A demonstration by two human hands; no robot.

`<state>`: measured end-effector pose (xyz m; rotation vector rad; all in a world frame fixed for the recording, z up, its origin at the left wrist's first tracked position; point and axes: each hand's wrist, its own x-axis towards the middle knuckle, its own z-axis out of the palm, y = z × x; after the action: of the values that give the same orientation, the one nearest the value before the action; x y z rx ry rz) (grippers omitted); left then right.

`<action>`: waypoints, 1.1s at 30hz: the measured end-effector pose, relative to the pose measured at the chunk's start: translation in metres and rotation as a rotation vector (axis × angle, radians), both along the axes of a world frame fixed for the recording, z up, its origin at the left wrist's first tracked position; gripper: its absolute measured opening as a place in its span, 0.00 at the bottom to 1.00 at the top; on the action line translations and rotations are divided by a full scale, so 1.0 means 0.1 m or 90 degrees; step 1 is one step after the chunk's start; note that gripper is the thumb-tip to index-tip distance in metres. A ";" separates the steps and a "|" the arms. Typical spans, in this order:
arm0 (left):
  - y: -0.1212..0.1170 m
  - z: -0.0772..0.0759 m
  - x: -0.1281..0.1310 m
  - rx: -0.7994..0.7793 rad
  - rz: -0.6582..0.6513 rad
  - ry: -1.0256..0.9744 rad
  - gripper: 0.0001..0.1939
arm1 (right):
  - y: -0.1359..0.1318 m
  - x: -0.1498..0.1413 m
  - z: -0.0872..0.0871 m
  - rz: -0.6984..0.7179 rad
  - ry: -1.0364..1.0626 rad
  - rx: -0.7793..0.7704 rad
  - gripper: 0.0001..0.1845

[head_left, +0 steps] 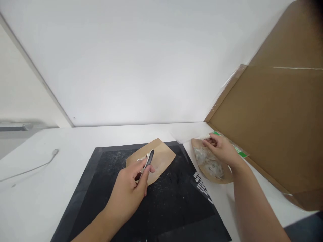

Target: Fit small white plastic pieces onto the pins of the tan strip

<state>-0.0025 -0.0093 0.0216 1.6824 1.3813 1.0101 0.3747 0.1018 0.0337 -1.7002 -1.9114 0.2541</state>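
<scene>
My left hand (133, 179) is closed around a slim dark object with a pale edge (150, 157), tilted upward; its exact kind I cannot tell. Beneath it a brown paper sheet (165, 153) lies on a black mat (174, 201), with small white bits (143, 157) near the fingers. To the right, my right hand (219, 148) is held over a second brown paper (228, 176), thumb and fingers pinched together. What is between those fingertips is too small to make out. Clear, crumpled-looking plastic pieces (212, 168) lie on that paper.
Behind the right hand, a clear plastic bag (185, 132) and a green-labelled packet (241, 153) lie on the white table (63, 174). A tall cardboard panel (277, 127) stands along the right. A grey cable (37, 171) runs across the left, and a white wall (141, 67) rises behind.
</scene>
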 end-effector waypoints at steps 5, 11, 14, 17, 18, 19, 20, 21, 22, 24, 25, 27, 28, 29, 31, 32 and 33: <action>0.00 -0.03 -0.04 0.020 0.020 0.011 0.18 | -0.02 0.03 -0.01 0.050 -0.013 -0.043 0.16; 0.00 -0.04 -0.04 0.003 0.024 0.003 0.18 | 0.02 0.17 -0.07 0.044 -0.005 -0.071 0.08; 0.00 -0.03 -0.03 0.020 0.016 0.016 0.17 | 0.03 0.25 -0.09 0.053 0.015 -0.087 0.07; 0.00 -0.04 -0.02 0.029 0.018 0.031 0.17 | 0.04 0.28 -0.11 0.060 0.036 -0.103 0.07; 0.00 -0.04 -0.02 0.028 0.020 0.032 0.17 | 0.04 0.28 -0.12 0.063 0.044 -0.110 0.07; 0.00 -0.05 -0.03 0.029 0.022 0.032 0.17 | 0.04 0.28 -0.12 0.063 0.053 -0.120 0.08; 0.00 -0.05 -0.03 0.031 0.023 0.032 0.16 | 0.04 0.27 -0.13 0.060 0.060 -0.129 0.10; 0.00 -0.05 -0.03 0.032 0.023 0.031 0.16 | 0.04 0.27 -0.13 0.051 0.061 -0.138 0.12; 0.00 -0.06 -0.04 0.036 0.021 0.030 0.16 | 0.04 0.27 -0.12 0.036 0.055 -0.141 0.15; 0.00 -0.06 -0.04 0.043 0.016 0.032 0.16 | 0.04 0.28 -0.11 -0.001 0.033 -0.134 0.19; 0.00 -0.06 -0.04 0.047 0.016 0.035 0.16 | 0.04 0.28 -0.10 -0.016 0.021 -0.126 0.20; 0.00 -0.05 -0.04 0.050 0.018 0.039 0.16 | 0.03 0.30 -0.08 -0.031 0.009 -0.116 0.22; -0.01 -0.05 -0.04 0.050 0.018 0.040 0.16 | 0.02 0.30 -0.07 -0.031 0.007 -0.119 0.22; -0.01 -0.05 -0.04 0.049 0.018 0.039 0.16 | 0.01 0.30 -0.06 -0.026 0.005 -0.126 0.23; -0.01 -0.04 -0.04 0.049 0.016 0.038 0.16 | -0.03 0.29 -0.05 -0.013 0.002 -0.149 0.25; -0.02 -0.04 -0.04 0.051 0.016 0.040 0.16 | -0.04 0.28 -0.05 -0.006 0.000 -0.162 0.25; -0.02 -0.03 -0.04 0.054 0.016 0.043 0.16 | -0.06 0.27 -0.05 0.002 -0.001 -0.173 0.26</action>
<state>-0.0062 -0.0109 0.0185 1.7812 1.4236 1.0476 0.4015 0.0963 0.0287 -1.8700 -1.9518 0.5351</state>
